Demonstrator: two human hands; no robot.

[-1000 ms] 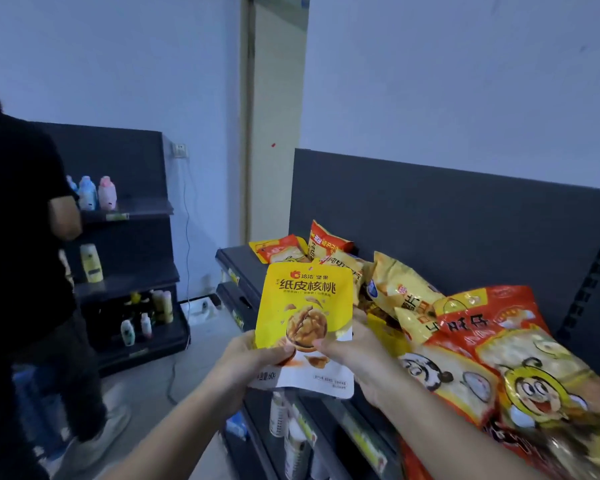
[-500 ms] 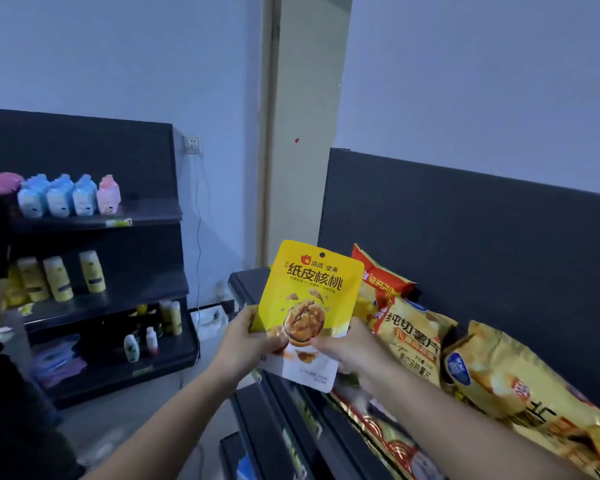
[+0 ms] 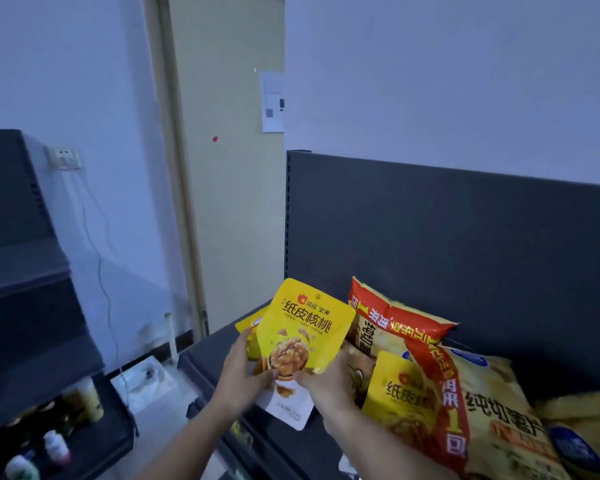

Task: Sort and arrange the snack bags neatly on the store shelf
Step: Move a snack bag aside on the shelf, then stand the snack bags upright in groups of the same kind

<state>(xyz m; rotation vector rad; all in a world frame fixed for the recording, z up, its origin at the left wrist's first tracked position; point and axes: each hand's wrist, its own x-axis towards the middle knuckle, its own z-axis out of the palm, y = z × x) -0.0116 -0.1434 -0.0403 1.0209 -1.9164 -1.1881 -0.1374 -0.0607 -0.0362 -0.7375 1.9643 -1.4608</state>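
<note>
Dark shelf, left hand, right hand, both pinching 纸皮核桃 pouch

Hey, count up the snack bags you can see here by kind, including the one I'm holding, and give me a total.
Yellow walnut pouches: 2 (held walnut pouch, second walnut pouch)
Potato chip bags: 3 (red-topped chip bag, large chip bag, right-edge chip bag)
Partly hidden yellow bag, kind unclear: 1
Total: 6
</note>
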